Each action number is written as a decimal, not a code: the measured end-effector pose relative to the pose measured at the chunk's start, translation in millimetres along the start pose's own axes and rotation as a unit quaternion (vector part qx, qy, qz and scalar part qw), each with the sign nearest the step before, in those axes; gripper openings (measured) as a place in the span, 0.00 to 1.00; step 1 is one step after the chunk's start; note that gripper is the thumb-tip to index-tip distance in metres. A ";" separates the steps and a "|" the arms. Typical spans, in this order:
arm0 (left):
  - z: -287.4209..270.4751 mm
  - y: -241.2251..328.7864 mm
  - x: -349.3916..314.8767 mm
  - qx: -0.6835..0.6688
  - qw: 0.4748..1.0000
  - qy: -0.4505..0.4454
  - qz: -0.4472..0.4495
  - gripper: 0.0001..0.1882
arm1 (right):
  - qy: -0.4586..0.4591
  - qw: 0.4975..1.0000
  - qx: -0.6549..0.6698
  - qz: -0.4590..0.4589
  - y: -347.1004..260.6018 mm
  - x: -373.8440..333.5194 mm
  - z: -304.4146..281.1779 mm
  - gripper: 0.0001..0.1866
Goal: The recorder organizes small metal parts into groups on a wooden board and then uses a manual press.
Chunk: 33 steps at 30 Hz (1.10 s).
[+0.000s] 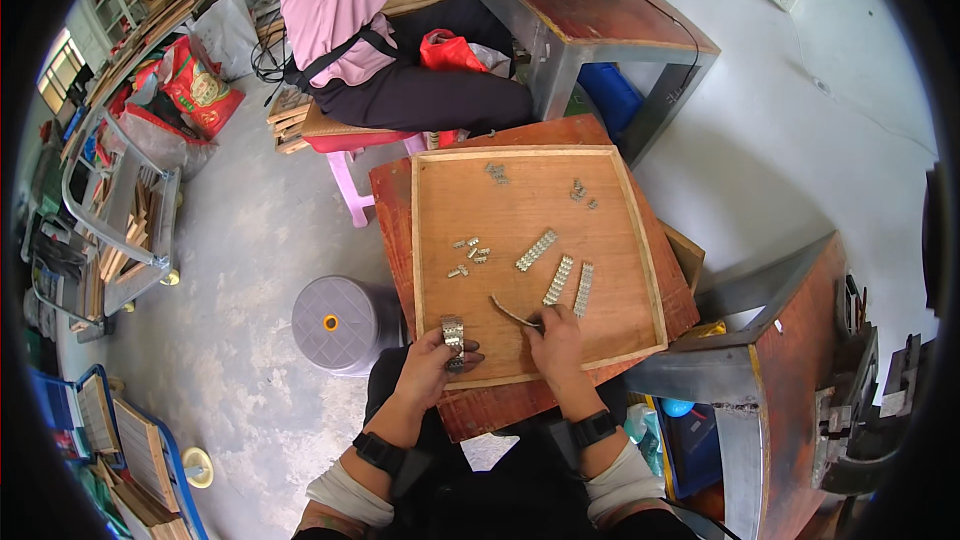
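Observation:
My left hand (pixel 425 370) is closed around a metal link watch band (pixel 453 332), which stands up from the fingers near the tray's front left. Pinched in my right hand (pixel 558 345) is a thin, slightly curved link strip (pixel 512 312), seen edge-on and reaching up to the left. Beyond my right hand, three flat band pieces lie slanted on the shallow wooden tray (pixel 628 285): a left one (pixel 536 250), a middle one (pixel 558 281) and a right one (pixel 584 290). Several short link pieces (pixel 480 255) are scattered left of them. Small link clusters (pixel 497 174) lie along the far side.
The tray rests on a reddish wooden board (pixel 680 305). A round grey stool (pixel 335 325) stands to the left. Across from me sits a person in a pink shirt (pixel 345 15), beside a metal-framed bench (pixel 600 15). Another worktable (pixel 800 360) is at the right.

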State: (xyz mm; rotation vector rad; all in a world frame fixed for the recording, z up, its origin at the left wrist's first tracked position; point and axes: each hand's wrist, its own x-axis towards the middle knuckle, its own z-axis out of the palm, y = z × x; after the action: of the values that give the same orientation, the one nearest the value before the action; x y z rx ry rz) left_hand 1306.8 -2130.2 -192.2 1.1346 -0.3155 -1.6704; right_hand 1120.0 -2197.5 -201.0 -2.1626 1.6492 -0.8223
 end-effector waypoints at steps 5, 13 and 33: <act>-1.0 -0.1 -1.7 -0.006 1.000 0.010 -0.008 0.10 | -0.076 0.957 0.243 0.138 19.5 8.9 -9.6 0.07; 1.2 1.0 -1.0 0.012 1.000 0.011 -0.017 0.10 | -0.043 0.958 0.176 0.222 74.5 13.0 -15.2 0.09; 9.2 9.5 29.4 0.101 0.994 -0.039 0.001 0.12 | -0.277 0.922 0.269 -0.017 -2.9 -2.2 -40.2 0.09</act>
State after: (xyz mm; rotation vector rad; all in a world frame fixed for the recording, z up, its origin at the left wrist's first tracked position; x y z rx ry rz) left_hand 1304.9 -2162.1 -196.3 1.2177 -0.5455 -1.7121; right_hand 1097.7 -2190.4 -168.2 -1.8009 0.9665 -0.5144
